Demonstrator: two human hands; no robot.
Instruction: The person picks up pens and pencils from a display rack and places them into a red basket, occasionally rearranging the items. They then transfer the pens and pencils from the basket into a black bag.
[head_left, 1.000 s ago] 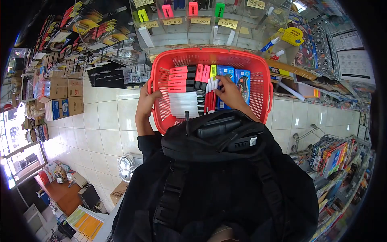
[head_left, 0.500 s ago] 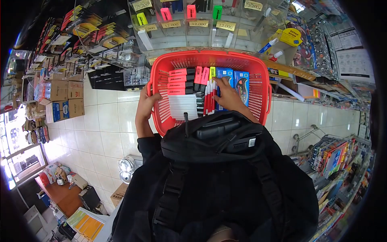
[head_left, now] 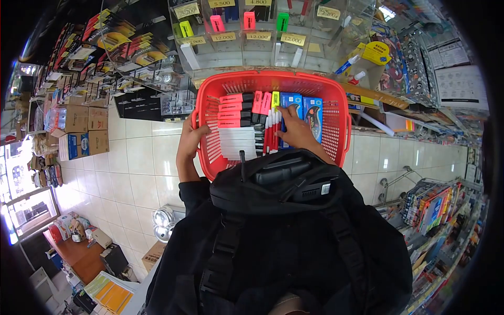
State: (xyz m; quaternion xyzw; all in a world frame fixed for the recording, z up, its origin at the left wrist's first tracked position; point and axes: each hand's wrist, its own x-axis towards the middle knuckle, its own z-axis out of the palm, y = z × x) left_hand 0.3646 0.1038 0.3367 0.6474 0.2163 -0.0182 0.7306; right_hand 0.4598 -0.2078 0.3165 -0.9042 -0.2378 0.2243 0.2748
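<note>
A red basket [head_left: 344, 105] is in front of my body. My left hand [head_left: 192, 137] grips its left rim, thumb inside. Inside the basket, my right hand [head_left: 296, 129] has its fingers on the red-and-white pens [head_left: 272, 131], beside the blue packs [head_left: 313, 116]. Pink highlighters [head_left: 229, 107] with black ends lie stacked at the left, above a row of white items [head_left: 237, 143]. More pink highlighters [head_left: 262, 101] and a yellow one [head_left: 275, 98] stand near the middle.
Behind the basket, a clear display rack [head_left: 257, 52] holds highlighters and price labels. Battery packs [head_left: 107, 37] hang at the left, over cardboard boxes [head_left: 79, 131]. Notebooks [head_left: 430, 205] are stacked on the right. A black bag [head_left: 278, 181] rests against my chest.
The basket appears slightly lower in view. My right hand has shifted slightly down with it, its fingers still at the pens. My left hand keeps its hold on the rim.
</note>
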